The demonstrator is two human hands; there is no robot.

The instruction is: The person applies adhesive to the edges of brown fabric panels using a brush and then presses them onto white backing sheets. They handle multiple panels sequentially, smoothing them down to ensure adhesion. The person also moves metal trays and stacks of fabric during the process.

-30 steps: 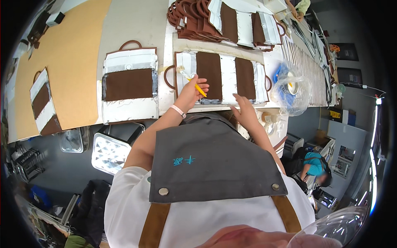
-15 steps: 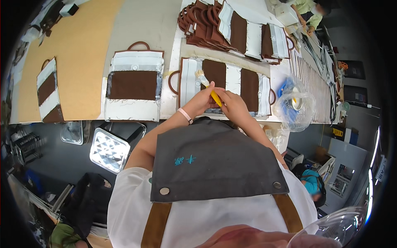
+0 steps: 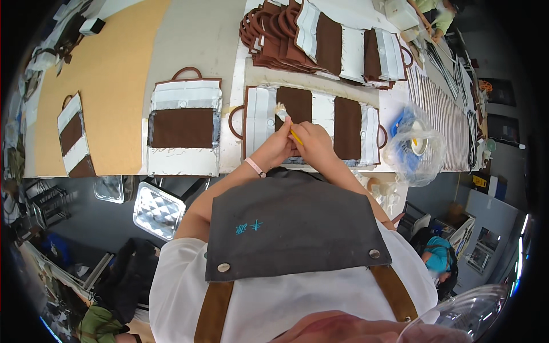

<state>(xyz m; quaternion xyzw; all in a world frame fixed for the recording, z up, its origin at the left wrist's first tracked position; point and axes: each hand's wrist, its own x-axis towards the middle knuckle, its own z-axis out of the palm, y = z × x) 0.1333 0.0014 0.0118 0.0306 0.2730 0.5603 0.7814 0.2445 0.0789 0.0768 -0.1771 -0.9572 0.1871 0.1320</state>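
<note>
The left hand (image 3: 274, 148) and right hand (image 3: 316, 144) meet, both closed narrowly on the brush (image 3: 283, 116) over the panel (image 3: 322, 119). The brush appears light, rigid-handled, soft-tipped; grip its handle (image 3: 296, 138), clear of the bristles (image 3: 279, 107).

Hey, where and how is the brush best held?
Probably by its yellow handle, from your near side. The brush slants with its bristles away from you, slightly left, so the slim handle points back toward you. The left hand and right hand meet there, leaving the bristles uncovered.
</note>
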